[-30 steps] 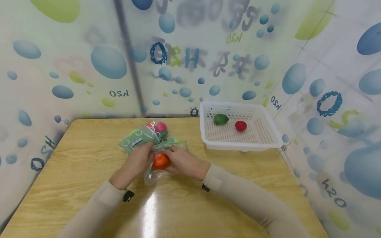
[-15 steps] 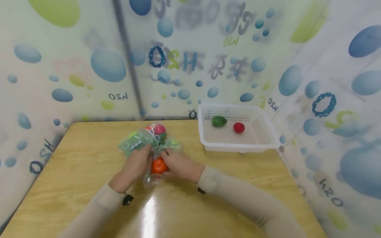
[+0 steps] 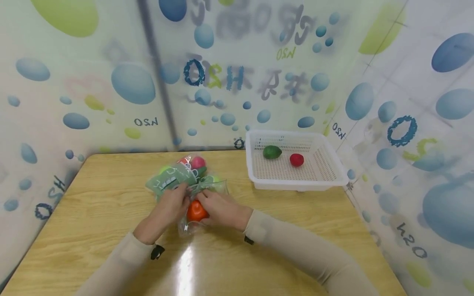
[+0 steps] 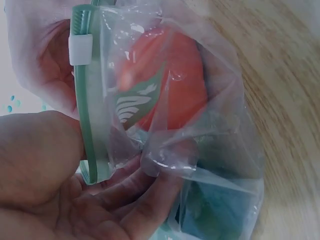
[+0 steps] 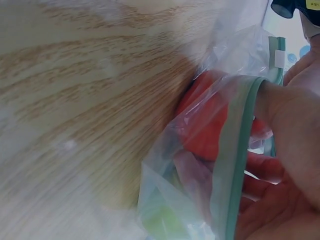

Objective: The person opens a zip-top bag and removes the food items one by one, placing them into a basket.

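A clear slider zip bag [image 4: 225, 130] with a green zip strip lies on the wooden table, with an orange-red tomato [image 3: 197, 211] inside near its mouth. My left hand [image 3: 171, 207] pinches the bag's mouth: in the left wrist view its thumb is at the zip strip [image 4: 84, 105] and its fingers reach under the plastic. On the other side of the mouth, my right hand [image 3: 224, 209] grips the edge. In the right wrist view the thumb bends over the strip beside the tomato [image 5: 207, 115], and part of the fingers is hidden behind it.
Just behind the hands lies a green printed plastic bag [image 3: 174, 176], with a pink ball-shaped fruit [image 3: 198, 162] and other green pieces around it. A white perforated basket [image 3: 296, 184] stands at the back right, holding a dark green fruit [image 3: 272, 152] and a red one [image 3: 296, 160].
The tomato has shifted slightly toward me inside the bag. My right hand has moved a little left and nearer. The head view has tilted slightly; the basket's contents stay the same.
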Motion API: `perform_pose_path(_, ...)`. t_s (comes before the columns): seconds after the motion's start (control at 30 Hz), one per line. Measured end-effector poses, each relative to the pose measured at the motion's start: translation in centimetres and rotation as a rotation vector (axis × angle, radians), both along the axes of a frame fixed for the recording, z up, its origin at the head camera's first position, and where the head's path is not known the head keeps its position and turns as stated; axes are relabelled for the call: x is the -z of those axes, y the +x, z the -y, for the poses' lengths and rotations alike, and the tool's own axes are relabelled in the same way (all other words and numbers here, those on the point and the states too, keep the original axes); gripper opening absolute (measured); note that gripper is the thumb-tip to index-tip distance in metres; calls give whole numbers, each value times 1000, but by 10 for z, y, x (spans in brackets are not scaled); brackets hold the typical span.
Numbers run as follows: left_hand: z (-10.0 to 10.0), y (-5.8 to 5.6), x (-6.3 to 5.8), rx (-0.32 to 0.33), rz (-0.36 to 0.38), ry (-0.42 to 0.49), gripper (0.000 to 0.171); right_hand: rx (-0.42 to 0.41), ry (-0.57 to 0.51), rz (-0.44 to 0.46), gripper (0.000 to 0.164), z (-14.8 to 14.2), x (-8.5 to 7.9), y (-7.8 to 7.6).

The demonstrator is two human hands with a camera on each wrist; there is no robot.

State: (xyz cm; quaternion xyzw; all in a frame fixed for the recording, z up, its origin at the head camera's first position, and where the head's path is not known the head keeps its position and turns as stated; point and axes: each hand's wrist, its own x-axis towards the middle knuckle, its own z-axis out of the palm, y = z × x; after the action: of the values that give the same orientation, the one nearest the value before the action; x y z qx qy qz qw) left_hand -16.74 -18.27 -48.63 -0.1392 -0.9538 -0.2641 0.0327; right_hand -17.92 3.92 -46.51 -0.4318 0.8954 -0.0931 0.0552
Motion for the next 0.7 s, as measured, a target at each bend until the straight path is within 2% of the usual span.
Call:
perform_pose_path(0.17,-8,13,-22,-33,108,-3,22,-14,-6,-13,68,0,1,0)
perform_pose_path(0.27,-11,16,-27,-36,86,-18,22,-12,-5,-11,72,-1,1,1)
perform_pose_path(0.43,-10,16,-28,-12,10,-28,21,-11,-18,2,72,-3,-1,2)
perform_pose_path(0.7,-10,14,-27,-3,-4,-43,22,3,-34,45,73,-5,-1,1)
